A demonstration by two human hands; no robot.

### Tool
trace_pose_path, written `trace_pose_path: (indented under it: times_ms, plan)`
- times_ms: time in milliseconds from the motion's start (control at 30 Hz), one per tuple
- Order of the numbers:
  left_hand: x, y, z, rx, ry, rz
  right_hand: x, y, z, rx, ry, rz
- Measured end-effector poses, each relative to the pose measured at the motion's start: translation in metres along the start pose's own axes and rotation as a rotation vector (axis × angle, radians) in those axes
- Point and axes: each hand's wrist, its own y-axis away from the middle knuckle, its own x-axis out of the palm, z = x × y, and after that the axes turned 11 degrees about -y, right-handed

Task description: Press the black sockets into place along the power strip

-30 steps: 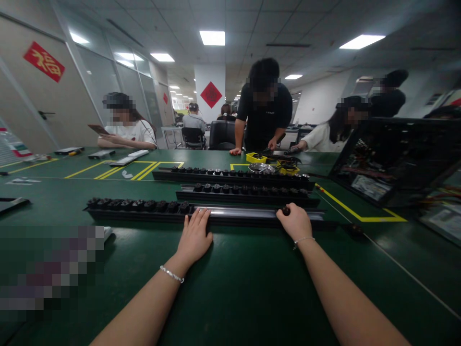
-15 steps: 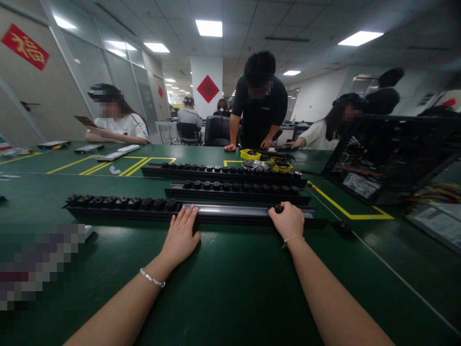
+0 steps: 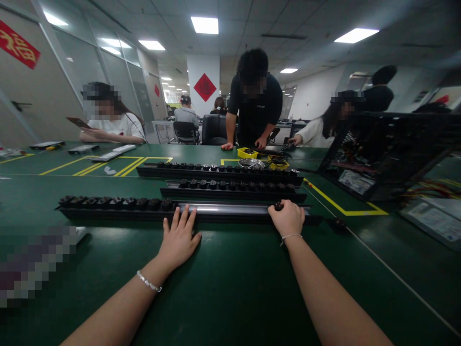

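Note:
A long black rail [image 3: 230, 218] lies across the table in front of me, with a shiny bare channel along its right half. Several chunky black pieces, perhaps socket modules [image 3: 122, 203], sit in a row in its left half. My left hand [image 3: 179, 240] lies open with fingers spread, its fingertips touching the rail just right of that row. Toward the right end, the fingers of my right hand [image 3: 290, 220] are closed around a small round black piece [image 3: 278, 206] at the channel. Those fingers hide part of the piece.
Behind lie a middle rail [image 3: 230, 194] and a far rail [image 3: 151, 171], both bearing black pieces. An open computer case [image 3: 374, 154] stands right, near a metal box [image 3: 437, 221]. Yellow trays [image 3: 247, 153] and a round metal dish [image 3: 252, 164] sit beyond. A co-worker [image 3: 254, 101] leans over the table opposite.
The fingers of my left hand have spread wider on the rail. My right hand keeps its grip on the round black piece. The whole view has shifted slightly.

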Motion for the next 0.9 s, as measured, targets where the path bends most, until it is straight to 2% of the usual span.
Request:
trace_pose_path:
  times_ms: [467, 700, 900]
  plan:
    - [0.0017, 0.0011, 0.0007, 0.031, 0.028, -0.012, -0.0014, -0.0002, -0.0004, 0.026, 0.009, 0.01]
    - [-0.0007, 0.0038, -0.004, -0.004, 0.016, 0.024, -0.0014, -0.0014, -0.0017, 0.059, 0.012, -0.013]
    - [0.0036, 0.0037, -0.0037, -0.003, 0.023, 0.004, -0.002, -0.0025, -0.004, 0.07, 0.004, -0.022]
